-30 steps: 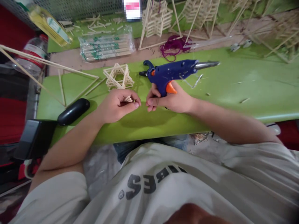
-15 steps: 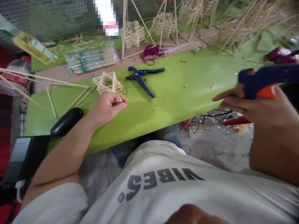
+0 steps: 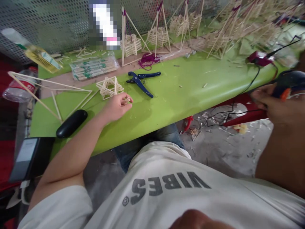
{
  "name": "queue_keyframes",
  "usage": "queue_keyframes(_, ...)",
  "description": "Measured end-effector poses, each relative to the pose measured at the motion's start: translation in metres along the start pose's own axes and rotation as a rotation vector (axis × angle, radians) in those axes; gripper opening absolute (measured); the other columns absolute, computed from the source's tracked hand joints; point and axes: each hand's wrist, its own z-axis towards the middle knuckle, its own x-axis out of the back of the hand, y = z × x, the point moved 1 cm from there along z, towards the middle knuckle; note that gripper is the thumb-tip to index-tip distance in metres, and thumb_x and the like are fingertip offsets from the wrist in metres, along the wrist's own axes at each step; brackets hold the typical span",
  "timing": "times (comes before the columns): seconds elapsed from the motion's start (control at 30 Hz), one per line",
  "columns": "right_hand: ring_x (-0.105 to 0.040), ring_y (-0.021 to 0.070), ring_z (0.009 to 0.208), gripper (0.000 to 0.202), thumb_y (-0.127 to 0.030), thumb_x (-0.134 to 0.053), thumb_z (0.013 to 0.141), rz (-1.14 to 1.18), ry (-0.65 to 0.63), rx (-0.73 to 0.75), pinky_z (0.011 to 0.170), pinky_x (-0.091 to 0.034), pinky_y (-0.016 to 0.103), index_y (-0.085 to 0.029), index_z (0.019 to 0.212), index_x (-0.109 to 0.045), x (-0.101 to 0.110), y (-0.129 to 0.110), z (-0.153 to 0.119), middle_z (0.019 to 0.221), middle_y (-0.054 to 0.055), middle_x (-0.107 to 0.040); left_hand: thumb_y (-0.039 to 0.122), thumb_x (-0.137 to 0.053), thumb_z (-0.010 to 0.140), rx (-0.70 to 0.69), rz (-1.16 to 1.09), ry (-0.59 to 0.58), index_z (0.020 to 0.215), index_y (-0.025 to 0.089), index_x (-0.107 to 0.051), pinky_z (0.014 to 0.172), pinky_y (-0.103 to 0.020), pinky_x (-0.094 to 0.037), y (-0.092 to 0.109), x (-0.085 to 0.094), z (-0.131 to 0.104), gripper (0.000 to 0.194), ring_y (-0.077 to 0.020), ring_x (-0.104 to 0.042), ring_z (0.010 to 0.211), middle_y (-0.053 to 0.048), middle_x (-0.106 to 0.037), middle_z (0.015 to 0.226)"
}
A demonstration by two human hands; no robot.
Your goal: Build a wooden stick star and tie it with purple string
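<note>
My left hand rests at the green table, its fingers closed around a few short wooden sticks whose ends stick out. Just behind it lies a star-shaped stack of sticks, open in the middle. At the far right, my right hand grips a dark blue glue gun with an orange trigger, partly cut off by the frame edge. A blue hand cutter lies on the table to the right of the star stack, with its handles spread.
Stick frames with hanging star stacks line the back. Packaged sticks, purple string and a yellow bottle lie nearby. A triangular stick frame and black case sit left. A corded red device stands right.
My right hand has moved outward to the right with the glue gun, away from the table's front edge. My left hand keeps the sticks near the star stack. The view has shifted slightly.
</note>
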Motion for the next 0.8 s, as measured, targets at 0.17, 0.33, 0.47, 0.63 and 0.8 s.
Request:
queue_keyframes(0.17,-0.07,0.0388,0.081,0.057,-0.048,-0.114,0.049,0.126,-0.029,0.076,0.079,-0.045,0.067,-0.038,0.06,-0.059,-0.01,0.0,0.004,0.08,0.017,-0.068,0.037,-0.079,0.096,-0.02,0.013,0.001,0.107,0.023,-0.076,0.058,-0.03,-0.027,0.003,0.002,-0.006,0.018,-0.0134,-0.038,0.053,0.006,-0.047,0.063)
queue_keyframes(0.33,-0.062,0.0284,0.065,0.07,-0.047,-0.116,0.025,0.061,0.09,0.001,0.067,-0.043,0.061,-0.031,0.056,-0.056,-0.041,-0.019,0.003,0.079,0.016,-0.075,0.038,-0.075,0.103,-0.088,-0.057,0.033,0.113,0.022,-0.076,0.062,-0.03,-0.029,-0.005,-0.003,0.0,0.019,-0.0139,-0.039,0.062,0.005,-0.045,0.072)
queue_keyframes(0.47,-0.041,0.0161,0.051,0.07,-0.056,-0.113,0.029,0.116,-0.109,-0.068,0.054,-0.028,0.042,-0.027,0.051,-0.053,-0.094,-0.063,-0.013,0.054,0.004,-0.055,0.044,-0.059,0.114,-0.135,-0.157,0.033,0.116,0.021,-0.076,0.066,-0.03,-0.038,-0.015,-0.013,0.007,0.028,-0.0158,-0.047,0.07,0.0,-0.057,0.083)
queue_keyframes(0.63,-0.043,0.0109,0.052,0.059,-0.045,-0.109,0.043,0.214,-0.452,-0.054,0.049,-0.037,0.033,-0.025,0.06,-0.056,-0.181,-0.11,-0.034,0.067,0.003,-0.067,0.053,-0.057,0.12,-0.196,-0.269,0.05,0.118,0.023,-0.07,0.073,-0.032,-0.051,-0.019,-0.031,0.003,0.032,-0.018,-0.062,0.078,-0.005,-0.069,0.089)
queue_keyframes(0.8,-0.065,0.0201,0.065,0.048,-0.043,-0.112,0.06,0.37,-0.872,0.057,0.055,-0.057,0.037,-0.028,0.08,-0.071,-0.279,-0.145,-0.065,0.078,0.001,-0.076,0.067,-0.057,0.12,-0.206,-0.353,0.067,0.123,0.023,-0.067,0.075,-0.036,-0.063,-0.013,-0.039,-0.006,0.046,-0.0186,-0.076,0.076,-0.011,-0.083,0.104)
